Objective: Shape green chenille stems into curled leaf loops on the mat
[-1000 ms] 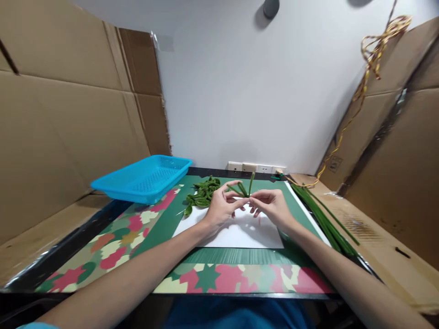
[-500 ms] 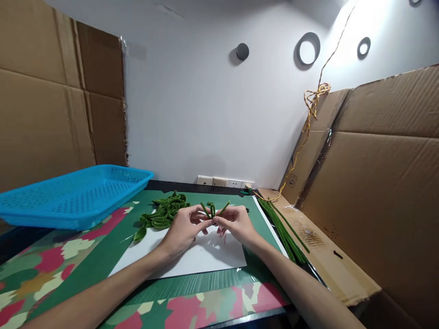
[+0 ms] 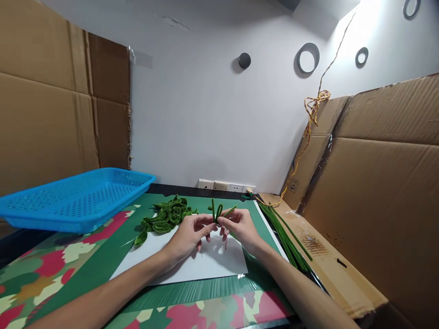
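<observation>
Between my fingertips, above a white sheet of paper point(image 3: 192, 262), is a green fuzzy pipe cleaner point(image 3: 219, 211) bent into a small loop with two ends sticking up. My left hand point(image 3: 192, 232) pinches it from the left side. From the right, my right hand point(image 3: 240, 227) pinches the same piece, thumb and fingertips almost touching those of the left. The fingers partly cover the base of the loop. Just left of my hands lies a pile of green pipe cleaner leaf shapes point(image 3: 171, 212), partly on the paper.
A blue perforated basket point(image 3: 82, 224) stands at the left. Long straight green pipe cleaners point(image 3: 286, 237) lie along the right table edge. Cardboard panels point(image 3: 387, 192) wall both sides. Power sockets point(image 3: 221, 185) and a twisted yellow cord point(image 3: 310, 114) are at the back wall.
The loop's left end now points more upright, where it leaned left before. Both hands keep their pinch. The whole view has shifted slightly.
</observation>
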The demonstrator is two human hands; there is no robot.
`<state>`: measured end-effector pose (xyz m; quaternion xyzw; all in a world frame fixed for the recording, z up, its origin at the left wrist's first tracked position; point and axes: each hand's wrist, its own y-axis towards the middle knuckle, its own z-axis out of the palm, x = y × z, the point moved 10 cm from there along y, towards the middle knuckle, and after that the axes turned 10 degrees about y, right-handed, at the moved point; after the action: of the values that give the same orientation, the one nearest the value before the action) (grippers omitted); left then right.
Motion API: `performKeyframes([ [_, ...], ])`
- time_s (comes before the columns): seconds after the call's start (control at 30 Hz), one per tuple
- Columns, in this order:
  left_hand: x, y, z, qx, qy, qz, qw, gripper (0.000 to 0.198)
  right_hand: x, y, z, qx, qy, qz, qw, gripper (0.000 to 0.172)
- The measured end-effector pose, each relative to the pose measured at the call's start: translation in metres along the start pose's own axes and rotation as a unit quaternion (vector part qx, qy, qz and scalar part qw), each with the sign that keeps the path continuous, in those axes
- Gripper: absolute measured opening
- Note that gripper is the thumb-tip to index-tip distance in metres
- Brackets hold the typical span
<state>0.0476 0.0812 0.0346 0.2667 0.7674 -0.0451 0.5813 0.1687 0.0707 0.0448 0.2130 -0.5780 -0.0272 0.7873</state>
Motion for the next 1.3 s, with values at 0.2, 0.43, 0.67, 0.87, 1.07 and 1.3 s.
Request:
performKeyframes([
  [0.2,-0.001,-0.007,0.011,0.044,0.037,-0.012,0.998,0.041,0.000,-0.003,0.004,0.042,-0.067,-0.009,0.997,0.042],
  [0.43,0.008,-0.009,0.015,0.072,0.055,-0.037,0.995,0.027,0.005,-0.010,0.010,0.065,-0.141,-0.026,0.988,0.044],
  [0.67,0.009,-0.011,0.025,0.118,-0.011,-0.067,0.991,0.035,0.006,-0.010,0.008,0.040,-0.111,-0.019,0.993,0.046],
  [0.87,0.007,-0.005,0.024,0.076,-0.058,-0.034,0.995,0.049,0.008,-0.005,0.006,0.018,-0.034,-0.019,0.999,0.042],
  [1.07,0.003,-0.005,0.018,0.029,-0.056,-0.011,0.998,0.043,0.009,-0.005,0.000,-0.009,-0.019,-0.023,1.000,0.037],
  [1.3,0.004,-0.007,0.005,-0.045,-0.046,-0.038,0.997,0.043,0.002,-0.005,-0.004,-0.014,-0.083,-0.029,0.996,0.037],
])
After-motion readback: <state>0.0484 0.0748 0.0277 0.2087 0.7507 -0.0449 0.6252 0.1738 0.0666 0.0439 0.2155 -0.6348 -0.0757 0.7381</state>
